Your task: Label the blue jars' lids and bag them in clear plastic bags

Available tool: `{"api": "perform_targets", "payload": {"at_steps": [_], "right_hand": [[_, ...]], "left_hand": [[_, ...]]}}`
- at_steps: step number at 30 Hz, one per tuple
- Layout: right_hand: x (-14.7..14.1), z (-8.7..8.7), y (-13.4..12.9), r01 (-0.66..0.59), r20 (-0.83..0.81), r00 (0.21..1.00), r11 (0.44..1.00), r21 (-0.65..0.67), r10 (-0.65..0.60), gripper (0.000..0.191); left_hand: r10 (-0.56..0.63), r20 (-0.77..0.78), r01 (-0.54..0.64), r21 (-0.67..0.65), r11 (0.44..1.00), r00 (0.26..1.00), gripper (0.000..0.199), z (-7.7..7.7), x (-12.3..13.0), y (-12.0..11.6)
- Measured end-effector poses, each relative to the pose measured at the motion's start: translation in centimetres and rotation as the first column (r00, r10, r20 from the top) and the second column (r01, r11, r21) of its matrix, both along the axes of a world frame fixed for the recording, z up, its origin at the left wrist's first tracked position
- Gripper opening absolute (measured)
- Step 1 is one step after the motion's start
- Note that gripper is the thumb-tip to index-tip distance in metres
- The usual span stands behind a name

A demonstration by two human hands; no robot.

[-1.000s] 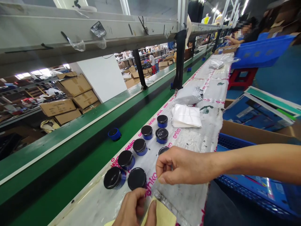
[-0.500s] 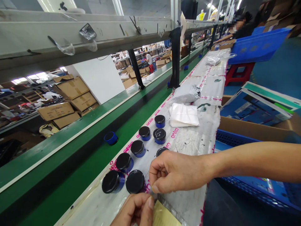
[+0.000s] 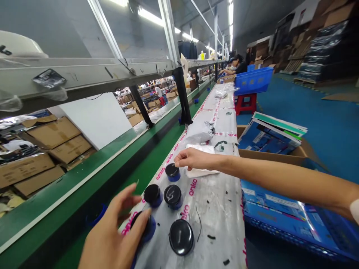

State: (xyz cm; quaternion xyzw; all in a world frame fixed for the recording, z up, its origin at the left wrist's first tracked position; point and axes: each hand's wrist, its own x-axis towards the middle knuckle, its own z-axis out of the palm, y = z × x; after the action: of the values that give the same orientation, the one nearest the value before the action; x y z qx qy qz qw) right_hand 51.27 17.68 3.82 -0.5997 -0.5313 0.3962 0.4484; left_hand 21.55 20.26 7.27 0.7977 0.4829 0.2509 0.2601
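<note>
Several small round blue containers with black lids stand on the plastic-wrapped bench. My left hand [image 3: 112, 228], thumb and fingers spread apart, reaches over a container [image 3: 149, 228] at the bench's left edge and partly hides it. Whether it touches the lid I cannot tell. My right hand [image 3: 193, 158] has its fingers pinched together just above the farthest container [image 3: 172, 172]; anything between the fingertips is too small to make out. Beneath that hand lies a stack of white sheets [image 3: 200, 172], partly covered. A shiny-lidded container [image 3: 181, 237] sits nearest me.
A green conveyor belt [image 3: 153, 164] runs along the left, carrying a blue container [image 3: 97, 216]. Black posts [image 3: 181, 97] hold up a shelf rail. On the right are a blue crate [image 3: 280, 220] and an open carton of printed boxes [image 3: 272, 134]. Another person [image 3: 239, 67] sits farther down.
The view has tilted up and turned right. My hands, close together before, are now apart: the right has gone forward to the far container, the left has opened over the left row.
</note>
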Motion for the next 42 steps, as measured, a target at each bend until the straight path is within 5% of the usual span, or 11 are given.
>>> {"api": "perform_targets", "payload": {"at_steps": [2,5,9,14,22,42], "right_hand": [[0.3,-0.8,0.8,-0.023,-0.006,1.000,0.999,-0.035,0.023,0.015],[0.7,-1.1,1.7,-0.071,-0.009,0.997,0.996,-0.061,0.071,0.013],[1.7,-0.9,2.5,-0.123,-0.046,0.992,0.983,-0.133,0.118,0.013],[2.1,-1.2,3.1,-0.131,-0.087,0.989,0.977,-0.170,0.117,0.014],[1.6,-1.4,3.7,-0.129,0.016,0.991,0.978,-0.161,0.133,0.013],[0.8,-1.8,3.9,-0.026,0.254,0.966,0.997,-0.079,0.045,0.009]], "left_hand": [[-0.131,-0.051,0.134,0.062,0.989,0.990,0.076,-0.2,4.0,3.6],[-0.297,-0.133,0.296,-0.024,0.955,0.946,0.092,-1.6,8.8,7.6],[-0.449,-0.093,0.430,-0.177,0.886,0.888,0.102,-3.8,11.7,9.7],[-0.476,0.034,0.466,-0.279,0.840,0.879,0.096,-5.0,12.7,9.8],[-0.352,-0.099,0.344,-0.086,0.935,0.931,0.095,-5.3,13.6,8.6],[-0.328,-0.226,0.345,0.042,0.938,0.917,0.100,-5.7,13.5,7.5]]}}
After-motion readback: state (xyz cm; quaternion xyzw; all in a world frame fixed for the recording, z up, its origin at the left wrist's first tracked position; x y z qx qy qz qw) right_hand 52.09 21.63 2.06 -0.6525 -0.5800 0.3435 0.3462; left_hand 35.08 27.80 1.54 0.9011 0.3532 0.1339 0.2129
